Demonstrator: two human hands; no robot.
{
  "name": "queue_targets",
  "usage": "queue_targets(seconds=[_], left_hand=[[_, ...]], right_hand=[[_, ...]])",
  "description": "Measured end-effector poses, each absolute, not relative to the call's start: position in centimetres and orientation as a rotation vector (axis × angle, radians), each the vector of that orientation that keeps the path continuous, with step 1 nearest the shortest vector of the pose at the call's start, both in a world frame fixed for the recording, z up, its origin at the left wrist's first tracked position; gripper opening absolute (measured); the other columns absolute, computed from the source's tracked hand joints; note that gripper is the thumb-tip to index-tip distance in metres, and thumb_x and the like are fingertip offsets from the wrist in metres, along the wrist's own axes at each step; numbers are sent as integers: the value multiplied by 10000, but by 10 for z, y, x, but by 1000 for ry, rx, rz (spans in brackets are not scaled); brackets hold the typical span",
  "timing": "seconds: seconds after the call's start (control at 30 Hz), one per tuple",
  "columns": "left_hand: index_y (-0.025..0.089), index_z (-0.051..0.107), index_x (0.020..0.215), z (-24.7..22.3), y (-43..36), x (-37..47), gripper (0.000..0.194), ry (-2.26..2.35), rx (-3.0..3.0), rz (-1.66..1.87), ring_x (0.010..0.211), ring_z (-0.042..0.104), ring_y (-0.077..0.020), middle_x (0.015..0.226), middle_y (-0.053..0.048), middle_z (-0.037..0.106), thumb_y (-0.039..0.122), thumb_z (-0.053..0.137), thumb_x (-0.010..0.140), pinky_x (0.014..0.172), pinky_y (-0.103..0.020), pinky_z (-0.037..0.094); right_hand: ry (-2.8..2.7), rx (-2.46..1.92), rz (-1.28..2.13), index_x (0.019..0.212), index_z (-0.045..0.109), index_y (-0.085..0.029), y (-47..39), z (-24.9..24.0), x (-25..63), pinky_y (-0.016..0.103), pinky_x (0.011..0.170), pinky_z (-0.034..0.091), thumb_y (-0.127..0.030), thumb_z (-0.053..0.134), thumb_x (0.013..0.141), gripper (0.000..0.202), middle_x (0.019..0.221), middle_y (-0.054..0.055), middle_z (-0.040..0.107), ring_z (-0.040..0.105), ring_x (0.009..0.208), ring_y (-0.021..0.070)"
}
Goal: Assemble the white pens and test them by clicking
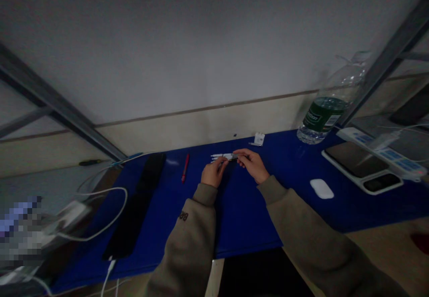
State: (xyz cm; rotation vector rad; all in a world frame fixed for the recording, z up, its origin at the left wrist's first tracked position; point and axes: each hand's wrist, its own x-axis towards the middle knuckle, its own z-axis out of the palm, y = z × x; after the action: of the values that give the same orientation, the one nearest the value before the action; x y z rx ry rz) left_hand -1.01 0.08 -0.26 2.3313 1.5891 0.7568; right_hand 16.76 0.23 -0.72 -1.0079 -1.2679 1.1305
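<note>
Several slim white pens (221,155) lie side by side between my two hands, above the blue desk top (241,221). My left hand (214,171) is closed on the near side of the pens, thumb and fingers pinching them. At their right end my right hand (251,164) pinches the pens' darker tips between thumb and forefinger. To the left of my hands, a red pen (185,168) lies on the desk. A small white piece (259,139) is near the wall, with a thin short item in front of it.
A large water bottle (323,114) stands at the back right, beside a power strip (382,149) and a scale (362,167). A white case (321,189) lies nearer. Dark phones (127,225) and white cables (124,207) lie left. Metal posts (63,105) flank the desk.
</note>
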Motion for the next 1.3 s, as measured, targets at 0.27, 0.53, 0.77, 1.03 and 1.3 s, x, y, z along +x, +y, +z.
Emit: queue_targets(seconds=[0.27,0.53,0.77,1.03,1.3], left_hand=[[241,612,1084,2,2,-13,337,1565,2279,794,686,612,-136,842,-35,681,431,390,917,613,-200,393],[239,615,1093,1,4,-16,344,1578,2278,824,687,609,-134,806,-32,674,434,396,915,603,-196,385],[237,624,1088,0,6,-18,335,1550,2274,841,691,614,-135,792,-30,677,422,408,913,614,-200,393],[242,617,1093,-2,6,-18,323,1499,2295,897,740,630,-145,916,-37,687,408,403,917,644,-210,420],[227,622,1093,3,4,-16,321,1468,2280,898,766,634,-151,830,-30,684,386,406,918,661,-215,437]], right_hand=[[-1141,-982,1260,969,677,-144,1,0,171,243,469,327,-656,324,835,637,673,59,598,483,527,113],[-1144,-960,1335,943,689,-161,2,0,178,257,493,345,-744,140,804,813,683,81,620,503,543,134],[-1117,-857,1459,937,707,-149,4,-1,182,262,503,348,-747,116,804,851,635,82,618,496,520,134],[-1149,-856,1507,937,718,-115,4,-1,183,266,515,354,-719,92,825,877,601,90,626,501,504,131],[-1165,-856,1387,973,691,-94,4,-2,180,268,513,363,-560,403,859,560,584,62,613,505,506,126]])
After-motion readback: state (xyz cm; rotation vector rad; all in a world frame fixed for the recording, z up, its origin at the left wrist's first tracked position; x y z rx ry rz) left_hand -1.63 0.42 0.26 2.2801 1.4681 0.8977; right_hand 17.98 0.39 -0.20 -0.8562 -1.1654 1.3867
